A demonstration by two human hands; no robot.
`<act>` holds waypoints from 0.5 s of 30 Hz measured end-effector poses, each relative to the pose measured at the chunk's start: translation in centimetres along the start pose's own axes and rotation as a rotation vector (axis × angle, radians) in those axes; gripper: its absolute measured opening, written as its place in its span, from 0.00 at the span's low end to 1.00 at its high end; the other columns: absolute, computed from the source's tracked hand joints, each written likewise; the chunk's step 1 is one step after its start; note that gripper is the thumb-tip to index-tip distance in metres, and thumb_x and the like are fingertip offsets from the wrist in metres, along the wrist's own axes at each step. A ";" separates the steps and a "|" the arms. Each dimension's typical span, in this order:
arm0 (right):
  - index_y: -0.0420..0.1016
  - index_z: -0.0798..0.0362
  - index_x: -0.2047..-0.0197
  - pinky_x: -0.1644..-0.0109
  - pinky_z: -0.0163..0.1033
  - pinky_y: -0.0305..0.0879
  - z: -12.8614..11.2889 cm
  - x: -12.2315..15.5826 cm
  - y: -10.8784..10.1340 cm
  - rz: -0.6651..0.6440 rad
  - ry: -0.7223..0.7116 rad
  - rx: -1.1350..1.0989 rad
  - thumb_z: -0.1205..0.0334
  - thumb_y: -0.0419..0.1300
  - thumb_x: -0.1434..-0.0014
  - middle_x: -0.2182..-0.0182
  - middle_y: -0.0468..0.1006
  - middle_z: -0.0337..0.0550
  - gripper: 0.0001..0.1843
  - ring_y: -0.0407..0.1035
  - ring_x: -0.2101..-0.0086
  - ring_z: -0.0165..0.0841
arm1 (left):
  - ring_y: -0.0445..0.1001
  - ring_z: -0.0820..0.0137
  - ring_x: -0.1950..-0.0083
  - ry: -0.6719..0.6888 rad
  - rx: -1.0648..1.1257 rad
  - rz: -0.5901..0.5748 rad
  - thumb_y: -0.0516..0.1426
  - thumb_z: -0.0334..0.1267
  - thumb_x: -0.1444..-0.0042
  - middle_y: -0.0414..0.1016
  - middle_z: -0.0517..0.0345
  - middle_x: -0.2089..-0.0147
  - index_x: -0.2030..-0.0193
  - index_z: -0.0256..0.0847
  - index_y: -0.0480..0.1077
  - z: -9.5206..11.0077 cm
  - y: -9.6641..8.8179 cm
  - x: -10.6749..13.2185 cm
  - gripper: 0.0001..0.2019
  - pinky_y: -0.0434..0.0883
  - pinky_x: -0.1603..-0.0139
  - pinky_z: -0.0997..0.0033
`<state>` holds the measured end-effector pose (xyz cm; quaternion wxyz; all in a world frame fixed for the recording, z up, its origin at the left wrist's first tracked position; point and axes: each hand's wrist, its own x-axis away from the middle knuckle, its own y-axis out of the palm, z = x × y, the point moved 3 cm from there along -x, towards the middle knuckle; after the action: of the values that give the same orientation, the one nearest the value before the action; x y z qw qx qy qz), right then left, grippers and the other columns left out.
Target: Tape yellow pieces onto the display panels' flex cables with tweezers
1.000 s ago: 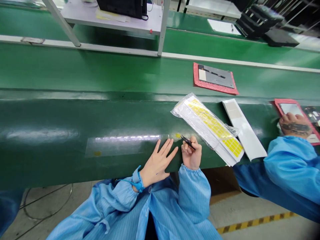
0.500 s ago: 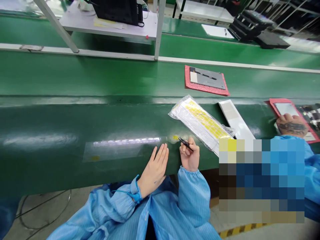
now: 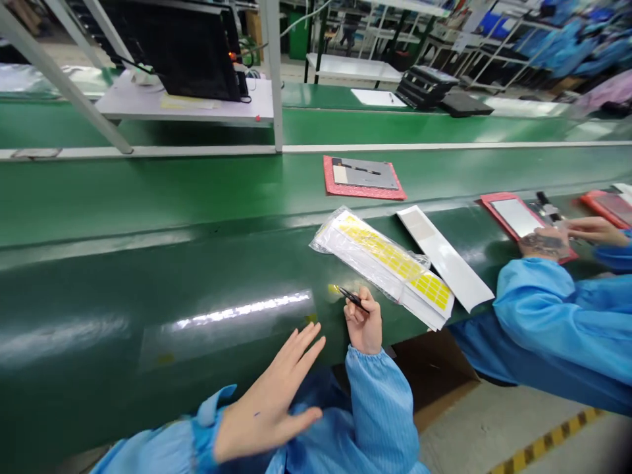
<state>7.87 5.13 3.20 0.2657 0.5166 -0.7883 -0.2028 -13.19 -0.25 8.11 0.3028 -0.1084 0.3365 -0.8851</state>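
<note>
My right hand (image 3: 364,326) is closed around black tweezers (image 3: 353,298), which point left over the green bench. At their tips is a small yellow sticker (image 3: 334,289); I cannot tell whether it touches the bench. My left hand (image 3: 276,392) is open, palm down, fingers stretched and thumb apart, at the bench's near edge. Just beyond its fingertips lies a clear film sheet (image 3: 222,332) with a bright reflection across it. One yellow tab (image 3: 165,359) sits at the sheet's left end, another yellow tab (image 3: 311,318) at its right end.
A plastic bag with yellow label sheets (image 3: 380,253) and a white strip (image 3: 447,260) lie to the right. Behind them, a grey device rests on a pink pouch (image 3: 365,192). At far right, a co-worker's hands (image 3: 546,242) are over another pink pouch (image 3: 506,217).
The view has tilted up and shifted right. My left hand has drawn back from the sheet's right end, its thumb now spread, and a yellow tab shows there. The tweezers stay in my right hand.
</note>
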 end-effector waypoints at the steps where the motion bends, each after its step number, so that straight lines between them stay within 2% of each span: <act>1: 0.53 0.52 0.75 0.82 0.23 0.45 -0.3 0.0 -0.4 0.010 -0.018 0.001 0.61 0.60 0.53 0.85 0.66 0.31 0.15 0.38 0.85 0.19 | 0.52 0.57 0.25 -0.031 0.123 -0.039 0.58 0.36 0.38 0.47 0.48 0.24 0.25 0.48 0.46 0.3 -1.7 0.4 0.38 0.61 0.29 0.53; 3: 0.54 0.52 0.74 0.82 0.24 0.45 -0.8 0.1 -1.2 0.032 -0.052 -0.002 0.61 0.60 0.53 0.85 0.66 0.32 0.14 0.38 0.85 0.20 | 0.67 0.60 0.33 -0.120 0.347 -0.058 0.57 0.36 0.37 0.63 0.53 0.30 0.31 0.52 0.61 0.3 -5.6 -0.1 0.27 0.69 0.35 0.60; 5: 0.54 0.52 0.74 0.82 0.24 0.44 -1.2 0.1 -1.8 0.046 -0.073 -0.018 0.61 0.59 0.53 0.85 0.66 0.32 0.14 0.38 0.85 0.20 | 0.77 0.62 0.46 -0.222 0.520 -0.025 0.58 0.39 0.38 0.76 0.52 0.43 0.42 0.47 0.72 -0.8 -9.5 -2.9 0.17 0.75 0.45 0.65; 7: 0.54 0.51 0.74 0.82 0.24 0.44 -1.3 0.0 -2.2 0.054 -0.073 -0.029 0.61 0.59 0.53 0.86 0.66 0.31 0.14 0.37 0.85 0.20 | 0.79 0.63 0.55 -0.321 0.607 0.007 0.62 0.43 0.42 0.80 0.50 0.54 0.54 0.42 0.78 -2.9 -12.7 -7.7 0.12 0.76 0.55 0.69; 9: 0.54 0.51 0.74 0.82 0.25 0.42 -1.1 0.0 -2.3 0.058 -0.058 -0.029 0.61 0.60 0.53 0.86 0.66 0.31 0.14 0.37 0.85 0.19 | 0.79 0.65 0.60 -0.535 0.620 0.130 0.68 0.39 0.50 0.81 0.50 0.59 0.62 0.38 0.79 -5.9 -15.3 -13.4 0.10 0.74 0.63 0.72; 12: 0.56 0.51 0.73 0.82 0.25 0.39 -0.7 -0.1 -2.4 0.047 -0.042 -0.026 0.60 0.61 0.54 0.86 0.66 0.31 0.14 0.37 0.85 0.19 | 0.78 0.67 0.62 -0.651 0.585 0.252 0.67 0.37 0.45 0.79 0.49 0.62 0.61 0.34 0.76 -9.8 -17.7 -22.0 0.10 0.75 0.61 0.71; 15: 0.57 0.51 0.72 0.82 0.25 0.39 -0.5 -0.1 -2.4 0.033 -0.047 -0.031 0.60 0.61 0.54 0.85 0.67 0.32 0.13 0.38 0.85 0.20 | 0.76 0.66 0.56 -0.727 0.540 0.379 0.60 0.42 0.35 0.75 0.50 0.51 0.49 0.35 0.71 -12.6 -18.3 -28.7 0.14 0.77 0.56 0.62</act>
<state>9.94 4.26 2.11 0.2585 0.4944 -0.7995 -0.2226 -3.90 34.70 11.15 0.5735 -0.2648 -0.0188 -0.7750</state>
